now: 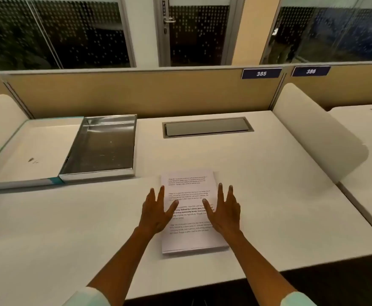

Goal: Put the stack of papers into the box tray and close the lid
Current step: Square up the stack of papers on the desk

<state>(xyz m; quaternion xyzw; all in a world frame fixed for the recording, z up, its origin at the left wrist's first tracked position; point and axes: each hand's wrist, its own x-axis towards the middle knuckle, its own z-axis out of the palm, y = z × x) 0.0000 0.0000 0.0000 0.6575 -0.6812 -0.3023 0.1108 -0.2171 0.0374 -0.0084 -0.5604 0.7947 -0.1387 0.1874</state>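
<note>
A stack of printed white papers (189,239) lies flat on the desk near its front edge. My left hand (156,210) hovers over the stack's left edge, fingers spread, holding nothing. My right hand (223,210) is over the right edge, fingers also spread and empty. Whether the palms touch the paper I cannot tell. At the back left sits the box: a shiny silver tray (102,146), empty, with its white lid (26,155), teal-edged, lying open flat to the tray's left.
A grey cable hatch (207,127) is set into the white desk (269,195) behind the papers. Beige partitions with number plates 385 and 386 close the back. Curved white dividers (317,138) stand at both sides. Glass walls and a door lie beyond.
</note>
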